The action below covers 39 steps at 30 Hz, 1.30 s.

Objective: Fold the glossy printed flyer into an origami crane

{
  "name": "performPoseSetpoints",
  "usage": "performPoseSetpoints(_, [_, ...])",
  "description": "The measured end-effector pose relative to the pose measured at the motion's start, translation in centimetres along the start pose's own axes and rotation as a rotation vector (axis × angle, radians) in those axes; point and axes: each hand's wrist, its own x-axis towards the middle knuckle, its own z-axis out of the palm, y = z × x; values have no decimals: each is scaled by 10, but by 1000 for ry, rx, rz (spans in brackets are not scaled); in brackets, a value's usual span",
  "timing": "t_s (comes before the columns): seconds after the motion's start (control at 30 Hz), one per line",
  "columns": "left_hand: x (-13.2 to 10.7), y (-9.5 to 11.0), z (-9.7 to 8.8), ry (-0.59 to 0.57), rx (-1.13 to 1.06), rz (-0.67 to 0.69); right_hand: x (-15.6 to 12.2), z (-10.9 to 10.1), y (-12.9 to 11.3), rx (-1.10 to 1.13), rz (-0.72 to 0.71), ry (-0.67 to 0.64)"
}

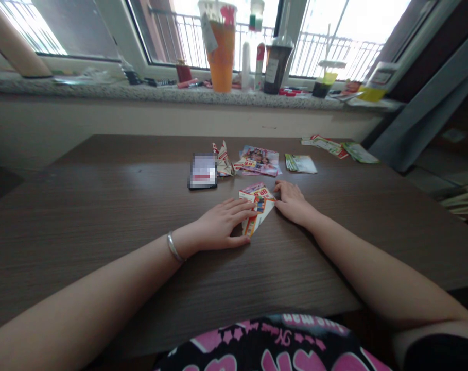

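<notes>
A printed sheet of paper (pixel 261 208), folded to a pointed shape, lies on the brown table (pixel 114 221) in front of me. Flat across its left side rests my left hand (pixel 228 224), fingers stretched out, a silver bangle on the wrist. My right hand (pixel 293 200) is at the paper's right corner, thumb by the edge and fingers bent. Whether it pinches the corner I cannot tell. Just beyond stand a folded paper figure (pixel 224 161) and a phone-like device (pixel 202 172) with a blurred screen. A pile of printed leaflets (pixel 260 161) lies behind the folded sheet.
Further right are a small stack of paper squares (pixel 301 164) and more paper pieces (pixel 330 146). The stone windowsill (pixel 160 94) at the back carries a tall orange drink cup (pixel 221 56), a dark drink cup (pixel 276 67) and several bottles. A grey curtain (pixel 422 108) hangs at right.
</notes>
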Motion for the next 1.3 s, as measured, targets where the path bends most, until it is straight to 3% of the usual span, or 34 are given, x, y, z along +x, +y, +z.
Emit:
performPoseSetpoints(0.43, [1, 0, 1, 11, 0, 7, 3, -2, 3, -38, -9, 52])
performPoseSetpoints(0.57, [0, 0, 1, 21, -4, 12, 4, -4, 6, 54, -26, 89])
performPoseSetpoints(0.7, [-1, 3, -3, 35, 23, 5, 1, -9, -2, 192, -194, 105])
performPoseSetpoints(0.83, [-2, 9, -5, 99, 65, -7, -8, -16, -22, 171, -358, -37])
performPoseSetpoints(1.03, [-2, 8, -2, 110, 63, -172, -15, -19, -34, 187, -516, -114])
performPoseSetpoints(1.3, [-2, 4, 2, 19, 86, -264, -11, -14, -22, 498, -388, -55])
